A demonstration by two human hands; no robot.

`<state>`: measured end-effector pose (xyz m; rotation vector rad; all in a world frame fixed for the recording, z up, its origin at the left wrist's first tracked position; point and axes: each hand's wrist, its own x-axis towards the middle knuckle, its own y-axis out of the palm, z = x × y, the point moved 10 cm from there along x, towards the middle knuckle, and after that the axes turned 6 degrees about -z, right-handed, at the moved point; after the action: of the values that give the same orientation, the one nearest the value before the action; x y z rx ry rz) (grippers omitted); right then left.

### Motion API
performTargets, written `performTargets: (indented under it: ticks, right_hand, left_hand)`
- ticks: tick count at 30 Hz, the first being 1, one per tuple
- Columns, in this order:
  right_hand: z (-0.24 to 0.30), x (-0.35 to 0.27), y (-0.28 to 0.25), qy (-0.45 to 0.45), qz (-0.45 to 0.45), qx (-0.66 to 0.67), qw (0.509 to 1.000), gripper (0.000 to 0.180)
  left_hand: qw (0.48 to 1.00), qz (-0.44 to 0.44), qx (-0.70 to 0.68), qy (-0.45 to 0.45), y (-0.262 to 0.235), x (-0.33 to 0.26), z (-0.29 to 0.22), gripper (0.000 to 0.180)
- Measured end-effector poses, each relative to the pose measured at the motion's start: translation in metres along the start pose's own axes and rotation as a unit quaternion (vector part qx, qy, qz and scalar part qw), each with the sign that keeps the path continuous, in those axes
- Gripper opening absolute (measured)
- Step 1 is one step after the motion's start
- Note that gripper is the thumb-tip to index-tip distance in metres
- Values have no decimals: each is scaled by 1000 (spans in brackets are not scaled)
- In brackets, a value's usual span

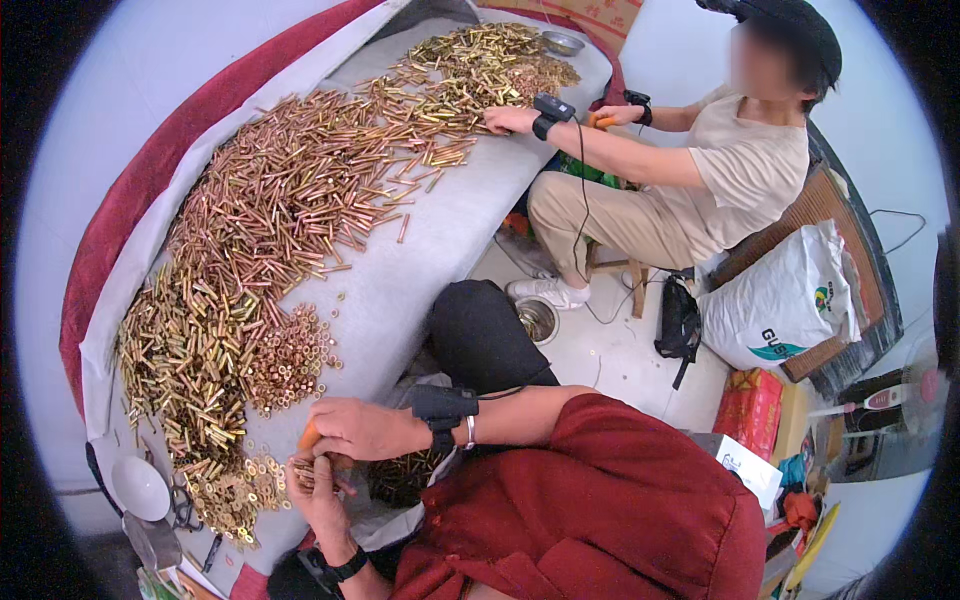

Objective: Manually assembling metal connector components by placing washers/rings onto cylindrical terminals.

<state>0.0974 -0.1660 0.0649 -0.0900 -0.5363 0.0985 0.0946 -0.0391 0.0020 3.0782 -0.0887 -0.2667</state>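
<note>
My right hand (368, 428) reaches in over the near edge of the table, its fingers curled around a small orange piece (308, 436) whose kind I cannot make out. Just below it, my left hand (322, 502) is closed on a few small metal parts (303, 468), partly hidden by the fingers. Both hands nearly touch. Beside them on the grey-covered table (400, 260) lie gold washers (235, 500) and a pile of coppery nuts (290, 355). Short gold metal tubes (180, 345) are heaped behind these, and long coppery rods (280, 190) stretch toward the far end.
A white bowl (141, 488) and scissors (183, 507) lie at the table's left end. Metal pieces fill a dark space (402, 478) below my forearm. A co-worker (690, 180) sits at the far right, hands at the heap. A steel bowl (538, 318) and white sack (775, 295) stand on the floor.
</note>
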Motion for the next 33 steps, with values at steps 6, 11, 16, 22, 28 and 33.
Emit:
performTargets:
  ticks: [6,11,16,22,28,33]
  right_hand:
    - [-12,0,-5,-12,-14,-193,981,23]
    - [-13,-1,-5,-51,-25,-267,962,27]
    - [-15,2,-7,-19,2,-297,955,31]
    - [-10,4,-15,50,6,-107,993,26]
    - [-15,4,-3,53,87,-40,994,25]
    - [-21,1,1,47,82,-88,992,27]
  left_hand:
    - [995,4,95,39,-1,7,6,11]
    - [997,-3,78,28,2,7,11,11]
    - [999,8,49,6,14,5,8,9]
    - [1000,23,21,-3,13,5,10,10]
    - [1000,10,-5,-2,15,2,3,10]
    - [999,14,43,25,13,2,3,8]
